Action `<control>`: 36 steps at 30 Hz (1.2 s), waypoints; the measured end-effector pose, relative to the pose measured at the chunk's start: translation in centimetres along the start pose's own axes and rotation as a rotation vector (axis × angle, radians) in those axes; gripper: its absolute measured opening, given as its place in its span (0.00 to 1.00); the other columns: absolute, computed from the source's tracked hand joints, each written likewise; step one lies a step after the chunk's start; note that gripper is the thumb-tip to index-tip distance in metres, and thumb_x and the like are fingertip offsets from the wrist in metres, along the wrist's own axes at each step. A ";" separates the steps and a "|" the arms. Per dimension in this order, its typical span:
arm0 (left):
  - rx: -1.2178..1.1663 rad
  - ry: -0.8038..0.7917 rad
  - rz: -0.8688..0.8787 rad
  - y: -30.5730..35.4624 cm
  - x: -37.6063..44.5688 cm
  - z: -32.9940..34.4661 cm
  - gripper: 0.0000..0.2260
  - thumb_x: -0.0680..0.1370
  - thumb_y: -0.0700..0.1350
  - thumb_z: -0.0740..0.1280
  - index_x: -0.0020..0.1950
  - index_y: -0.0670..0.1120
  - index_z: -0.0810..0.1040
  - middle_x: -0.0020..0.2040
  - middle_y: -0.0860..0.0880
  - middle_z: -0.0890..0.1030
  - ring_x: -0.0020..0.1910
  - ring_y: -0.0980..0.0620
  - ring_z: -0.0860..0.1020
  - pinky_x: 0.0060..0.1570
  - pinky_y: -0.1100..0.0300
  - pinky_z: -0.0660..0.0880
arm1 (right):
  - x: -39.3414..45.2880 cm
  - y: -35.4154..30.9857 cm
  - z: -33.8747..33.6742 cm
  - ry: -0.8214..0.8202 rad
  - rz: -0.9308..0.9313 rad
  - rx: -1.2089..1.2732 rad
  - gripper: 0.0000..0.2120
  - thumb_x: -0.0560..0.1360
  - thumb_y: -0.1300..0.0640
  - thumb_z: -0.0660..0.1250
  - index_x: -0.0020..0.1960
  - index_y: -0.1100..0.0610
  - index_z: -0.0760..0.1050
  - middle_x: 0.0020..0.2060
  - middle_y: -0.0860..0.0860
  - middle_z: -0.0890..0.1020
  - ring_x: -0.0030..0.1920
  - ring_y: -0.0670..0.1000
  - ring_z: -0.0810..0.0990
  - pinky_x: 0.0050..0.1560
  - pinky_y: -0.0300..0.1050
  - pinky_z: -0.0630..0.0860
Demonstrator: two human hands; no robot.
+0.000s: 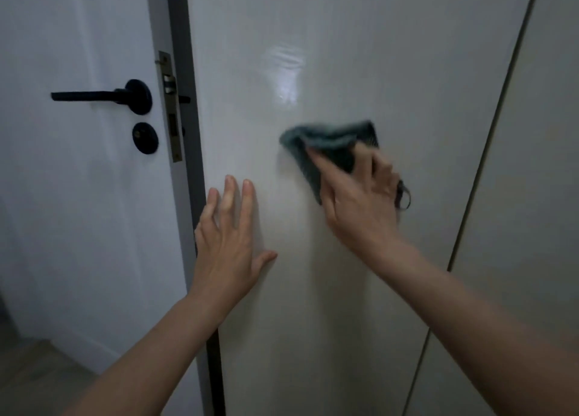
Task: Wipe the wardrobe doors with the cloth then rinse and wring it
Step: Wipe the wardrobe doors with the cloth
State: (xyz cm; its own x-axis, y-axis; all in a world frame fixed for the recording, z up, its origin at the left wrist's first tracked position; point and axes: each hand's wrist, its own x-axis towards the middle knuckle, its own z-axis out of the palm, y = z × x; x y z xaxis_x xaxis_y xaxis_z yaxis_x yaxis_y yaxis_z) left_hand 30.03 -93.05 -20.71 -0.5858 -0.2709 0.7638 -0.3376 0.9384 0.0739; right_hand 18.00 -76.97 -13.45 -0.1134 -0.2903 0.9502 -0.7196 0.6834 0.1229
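A glossy cream wardrobe door [329, 55] fills the middle of the view. My right hand [357, 196] presses a dark teal cloth [329, 147] flat against it at mid height; the cloth is blurred and a small loop hangs from it at the right. My left hand [228, 240] lies flat on the same door near its left edge, fingers straight and spread. A second wardrobe door [532, 165] stands to the right, past a narrow dark gap.
An open white room door [78, 196] stands at the left with a black lever handle [103, 96], a round black lock plate [145, 138] and a brass latch plate [170, 105] on its edge. Wooden floor [37, 378] shows at the bottom left.
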 end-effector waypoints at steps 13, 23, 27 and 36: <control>-0.597 -0.275 -0.332 -1.8 -5.4 2.2 0.60 0.69 0.52 0.78 0.77 0.47 0.29 0.79 0.48 0.43 0.77 0.51 0.47 0.71 0.60 0.49 | -15.0 -4.2 5.7 -0.236 -0.608 0.018 0.23 0.66 0.56 0.69 0.61 0.46 0.76 0.64 0.49 0.69 0.62 0.53 0.69 0.56 0.49 0.65; -0.707 -0.522 -0.451 -5.0 -12.7 6.6 0.32 0.75 0.34 0.66 0.75 0.54 0.60 0.66 0.57 0.71 0.60 0.65 0.69 0.53 0.78 0.67 | -13.9 -8.1 7.3 -0.039 -0.273 0.076 0.26 0.69 0.60 0.62 0.65 0.45 0.74 0.62 0.50 0.66 0.61 0.54 0.65 0.56 0.51 0.62; -0.731 -0.596 -0.480 -5.5 -16.5 9.2 0.31 0.77 0.35 0.65 0.75 0.56 0.60 0.67 0.59 0.71 0.63 0.64 0.68 0.59 0.74 0.65 | -28.6 -9.3 9.7 -0.387 -0.484 0.143 0.20 0.70 0.57 0.60 0.60 0.49 0.78 0.65 0.50 0.71 0.62 0.54 0.68 0.59 0.51 0.63; -0.659 -0.764 -0.584 -6.1 -22.8 13.0 0.25 0.78 0.34 0.64 0.73 0.48 0.64 0.62 0.53 0.72 0.57 0.58 0.69 0.47 0.74 0.65 | -35.7 -13.4 11.3 -0.531 -0.370 0.241 0.19 0.76 0.61 0.53 0.61 0.50 0.75 0.61 0.50 0.76 0.58 0.54 0.70 0.54 0.49 0.66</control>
State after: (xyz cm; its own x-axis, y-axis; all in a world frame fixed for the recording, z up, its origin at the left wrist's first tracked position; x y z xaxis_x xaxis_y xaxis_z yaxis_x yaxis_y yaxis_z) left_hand 35.87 -95.42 -46.87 -0.8350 -0.5465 -0.0643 -0.3853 0.4974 0.7773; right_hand 23.89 -83.35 -52.21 -0.1068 -0.8067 0.5812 -0.9007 0.3261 0.2871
